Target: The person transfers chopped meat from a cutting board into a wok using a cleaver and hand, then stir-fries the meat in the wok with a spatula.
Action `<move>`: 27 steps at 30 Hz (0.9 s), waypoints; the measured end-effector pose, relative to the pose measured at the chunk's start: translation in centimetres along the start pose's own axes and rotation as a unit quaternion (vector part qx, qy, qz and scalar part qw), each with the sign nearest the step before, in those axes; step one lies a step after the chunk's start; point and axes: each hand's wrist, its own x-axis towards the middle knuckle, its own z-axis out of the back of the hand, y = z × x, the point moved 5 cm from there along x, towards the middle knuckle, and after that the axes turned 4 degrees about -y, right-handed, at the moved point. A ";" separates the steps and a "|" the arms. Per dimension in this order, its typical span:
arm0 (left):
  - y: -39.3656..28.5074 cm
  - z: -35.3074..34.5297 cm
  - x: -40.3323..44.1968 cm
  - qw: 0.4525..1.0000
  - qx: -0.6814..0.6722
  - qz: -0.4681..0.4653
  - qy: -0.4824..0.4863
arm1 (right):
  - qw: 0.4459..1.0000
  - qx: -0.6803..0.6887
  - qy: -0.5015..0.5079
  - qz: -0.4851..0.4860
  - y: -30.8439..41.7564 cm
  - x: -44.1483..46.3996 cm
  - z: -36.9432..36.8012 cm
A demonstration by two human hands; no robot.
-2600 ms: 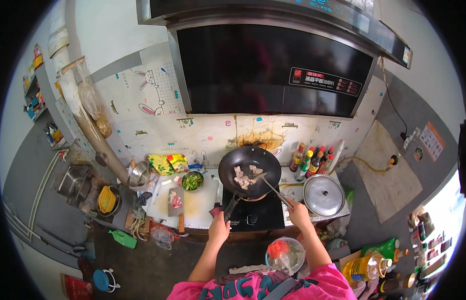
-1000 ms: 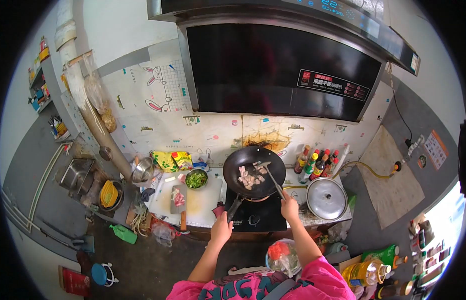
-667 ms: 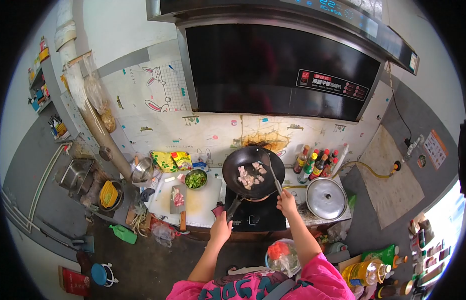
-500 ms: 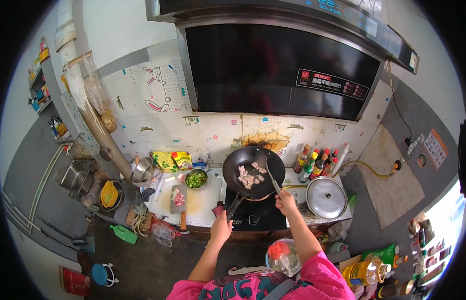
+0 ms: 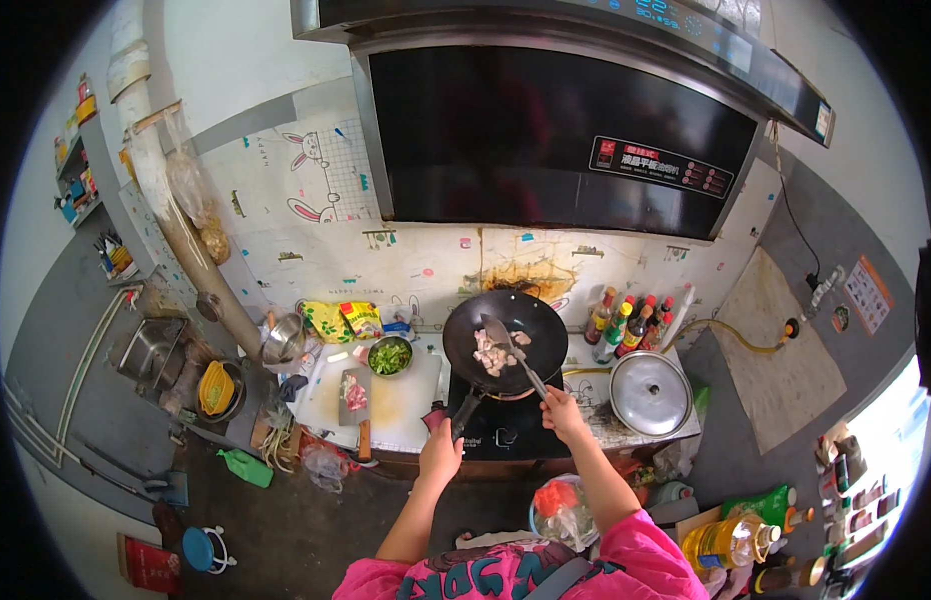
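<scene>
Right grip [image 5: 563, 414] closed around spatula [image 5: 533, 377]

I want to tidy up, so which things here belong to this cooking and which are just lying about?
Belongs to the cooking:
- wok, handle in left hand
- spatula, in right hand
- meat pieces
- probably chopped greens, cleaver

Apparently just lying about:
- green jug
- plastic bag
- blue stool
</scene>
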 end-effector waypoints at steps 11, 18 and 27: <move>-1.9 1.4 -0.4 0.996 0.037 -0.051 -0.060 | 0.995 0.097 0.004 -0.007 -0.2 -0.2 -0.6; -1.5 1.3 -0.4 0.996 0.031 -0.051 -0.059 | 0.993 0.111 0.019 -0.021 -1.4 0.8 -2.2; -1.6 1.2 -0.4 0.997 0.027 -0.052 -0.052 | 0.998 -0.057 0.003 0.014 -1.6 0.9 -2.9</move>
